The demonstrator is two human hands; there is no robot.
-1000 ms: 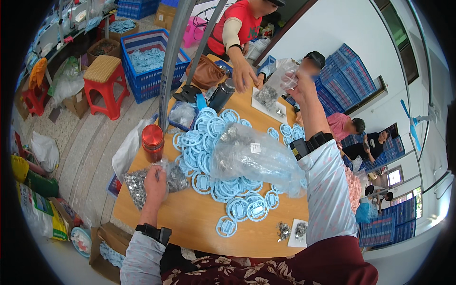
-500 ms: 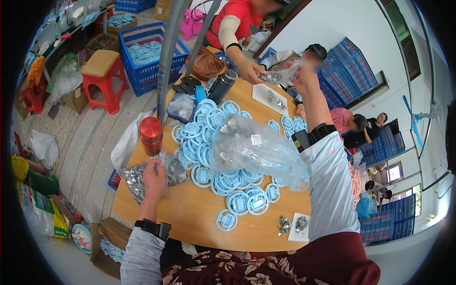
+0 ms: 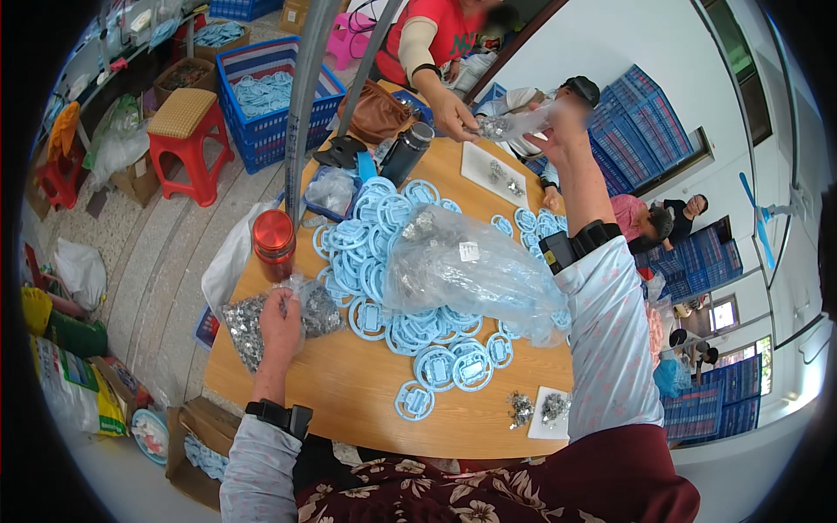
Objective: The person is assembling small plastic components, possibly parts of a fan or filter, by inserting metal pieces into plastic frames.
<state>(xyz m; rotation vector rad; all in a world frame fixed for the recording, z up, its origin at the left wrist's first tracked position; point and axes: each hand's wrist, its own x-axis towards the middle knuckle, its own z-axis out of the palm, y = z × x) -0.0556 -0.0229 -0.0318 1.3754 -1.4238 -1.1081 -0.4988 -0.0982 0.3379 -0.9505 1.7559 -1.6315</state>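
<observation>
Left hand (image 3: 281,324): you're clamped on the bag of small metal parts (image 3: 261,315) – floppy, heavy, grab its neck.
Right hand (image 3: 567,118): raised, gripping a small clear bag (image 3: 514,126) with a co-worker's hand (image 3: 455,118).

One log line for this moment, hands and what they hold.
left hand: on bag of metal bits | right hand: raised, passing small bag to co-worker's hand | blue rings: heaped on table

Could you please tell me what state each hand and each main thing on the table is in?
Left hand: gripping the bag of metal parts, which lies on the table.
Right hand: raised, holding a small clear bag with a co-worker's hand.
Red-lidded jar: upright, closed.
Large clear bag: slumped over the blue rings.
</observation>
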